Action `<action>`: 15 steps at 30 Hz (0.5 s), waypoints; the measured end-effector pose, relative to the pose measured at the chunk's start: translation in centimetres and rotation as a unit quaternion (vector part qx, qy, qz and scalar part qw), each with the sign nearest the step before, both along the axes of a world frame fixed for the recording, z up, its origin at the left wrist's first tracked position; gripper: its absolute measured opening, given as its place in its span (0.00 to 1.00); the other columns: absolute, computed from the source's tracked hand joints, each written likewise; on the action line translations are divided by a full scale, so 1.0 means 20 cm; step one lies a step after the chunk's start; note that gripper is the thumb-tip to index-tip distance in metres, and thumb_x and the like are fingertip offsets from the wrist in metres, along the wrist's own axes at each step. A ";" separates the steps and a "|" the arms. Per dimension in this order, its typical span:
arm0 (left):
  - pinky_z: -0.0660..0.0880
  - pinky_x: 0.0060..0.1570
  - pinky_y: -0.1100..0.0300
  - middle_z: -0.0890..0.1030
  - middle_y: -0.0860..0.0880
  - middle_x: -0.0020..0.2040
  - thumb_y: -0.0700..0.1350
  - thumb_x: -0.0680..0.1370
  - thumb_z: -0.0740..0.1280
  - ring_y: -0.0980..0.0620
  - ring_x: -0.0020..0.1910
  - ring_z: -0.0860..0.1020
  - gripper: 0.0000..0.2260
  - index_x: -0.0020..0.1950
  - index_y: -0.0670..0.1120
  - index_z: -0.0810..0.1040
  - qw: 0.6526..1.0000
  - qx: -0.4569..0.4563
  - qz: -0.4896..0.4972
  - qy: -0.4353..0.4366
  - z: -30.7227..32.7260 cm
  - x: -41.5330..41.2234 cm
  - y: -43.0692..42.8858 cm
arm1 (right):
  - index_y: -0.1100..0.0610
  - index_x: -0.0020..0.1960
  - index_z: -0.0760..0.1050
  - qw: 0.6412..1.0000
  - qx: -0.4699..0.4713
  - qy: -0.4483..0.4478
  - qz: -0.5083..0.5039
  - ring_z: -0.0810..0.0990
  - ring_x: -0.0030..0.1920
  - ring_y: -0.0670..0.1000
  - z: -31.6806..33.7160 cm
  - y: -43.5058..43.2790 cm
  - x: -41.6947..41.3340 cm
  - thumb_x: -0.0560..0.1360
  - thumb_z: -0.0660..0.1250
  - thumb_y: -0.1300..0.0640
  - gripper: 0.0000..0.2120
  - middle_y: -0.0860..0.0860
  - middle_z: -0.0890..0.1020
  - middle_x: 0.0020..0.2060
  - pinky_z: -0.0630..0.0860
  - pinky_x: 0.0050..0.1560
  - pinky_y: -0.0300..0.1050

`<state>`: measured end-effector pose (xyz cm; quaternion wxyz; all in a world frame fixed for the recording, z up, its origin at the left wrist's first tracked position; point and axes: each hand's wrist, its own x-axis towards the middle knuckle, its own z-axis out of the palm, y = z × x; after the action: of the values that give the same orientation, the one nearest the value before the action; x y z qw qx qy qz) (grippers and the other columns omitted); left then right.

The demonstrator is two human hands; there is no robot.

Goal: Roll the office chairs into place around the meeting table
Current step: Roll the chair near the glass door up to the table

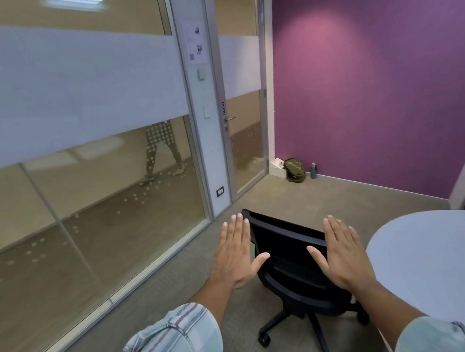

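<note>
Left hand [235, 254]: palm down, flat, four fingers [239, 224] extended and held together, thumb [259, 260] spread inward toward the other hand. Holds nothing.
Right hand [342, 253]: palm down, flat, fingers together and straight, thumb splayed toward the left hand. Holds nothing.
Both forearms: bare, extended forward, roughly parallel, hands level with each other and apart.
Sleeves: pale checked cloth, rolled up on the left [176, 339] and right [437, 337] arms.

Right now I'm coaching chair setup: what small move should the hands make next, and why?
Probably lower both onto the backrest's top edge and grip. The left hand and right hand are open, palms down, over the black office chair, which stands beside the round table, not tucked in.
</note>
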<state>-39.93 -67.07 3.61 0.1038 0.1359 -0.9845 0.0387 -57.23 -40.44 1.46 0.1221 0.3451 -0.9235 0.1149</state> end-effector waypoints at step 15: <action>0.30 0.83 0.45 0.36 0.40 0.87 0.77 0.81 0.37 0.43 0.86 0.31 0.48 0.87 0.42 0.37 0.999 0.009 -0.049 0.002 -0.04 -0.52 -0.28 | 0.53 0.88 0.44 0.999 0.036 -0.015 0.025 0.47 0.88 0.53 -0.04 -0.22 -0.36 0.81 0.40 0.21 0.48 0.53 0.49 0.88 0.42 0.86 0.54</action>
<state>-50.36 -72.65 2.74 0.1062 0.0882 -0.9901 0.0241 -64.39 -44.85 0.59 0.0931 0.3705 -0.9198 0.0897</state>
